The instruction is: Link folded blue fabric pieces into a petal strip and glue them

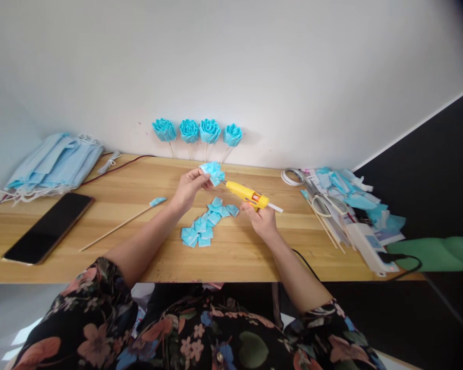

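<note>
My left hand point(193, 186) pinches a folded blue petal piece point(213, 173) of mask-like fabric above the table. A yellow hot glue gun point(247, 195) is gripped in my right hand point(261, 218), its nozzle at the lower right edge of that piece; whether it touches, I cannot tell. A white glue stick point(274, 207) sticks out of the gun's back end. Below my hands, several folded blue petals point(202, 226) lie in a loose overlapping cluster. To the left, a thin wooden stick point(118, 227) with a blue-wrapped tip rests on the wood.
Several blue fabric roses point(189, 131) on sticks lean at the wall. Blue face masks point(57, 162) and a phone point(48, 228) lie left. On the right are a tape roll point(292, 177), scissors point(330, 204), fabric scraps point(351, 190), a power strip point(372, 249) and a green object point(432, 254).
</note>
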### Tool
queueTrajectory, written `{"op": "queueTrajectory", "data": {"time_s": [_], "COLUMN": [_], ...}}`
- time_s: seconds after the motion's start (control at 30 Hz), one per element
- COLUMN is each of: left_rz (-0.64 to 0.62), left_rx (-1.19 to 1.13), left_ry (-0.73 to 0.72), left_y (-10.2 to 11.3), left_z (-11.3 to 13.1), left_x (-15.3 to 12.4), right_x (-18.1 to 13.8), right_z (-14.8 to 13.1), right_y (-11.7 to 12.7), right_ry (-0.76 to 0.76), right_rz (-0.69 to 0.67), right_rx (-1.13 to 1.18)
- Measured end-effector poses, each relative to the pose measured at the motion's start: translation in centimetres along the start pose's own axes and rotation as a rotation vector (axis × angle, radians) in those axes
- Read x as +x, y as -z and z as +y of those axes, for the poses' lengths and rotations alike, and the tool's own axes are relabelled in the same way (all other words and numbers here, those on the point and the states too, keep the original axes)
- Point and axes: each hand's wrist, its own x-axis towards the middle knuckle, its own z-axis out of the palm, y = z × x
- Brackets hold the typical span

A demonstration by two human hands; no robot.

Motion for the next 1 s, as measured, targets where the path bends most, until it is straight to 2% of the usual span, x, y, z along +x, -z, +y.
{"op": "queueTrajectory", "data": {"time_s": [0.23, 0.5, 1.0], "left_rz": [-0.001, -0.029, -0.043], "left_rx": [-0.010, -0.143, -0.201], "left_ry": [-0.001, 0.061, 0.088], "left_y": [0.05, 0.08, -0.05], "left_z": [-0.16, -0.36, -0.08], "left_x": [0.08, 0.29, 0.18], "right_x": [0.22, 0.21, 0.11], "right_z": [-0.94, -0.98, -0.95], "right_y": [0.22, 0.24, 0.35], "right_ry": [-0.038, -0.033, -0.044], "right_rz": [0.019, 0.027, 0.043], "right_rx": [-0.012, -0.003, -0.011]}}
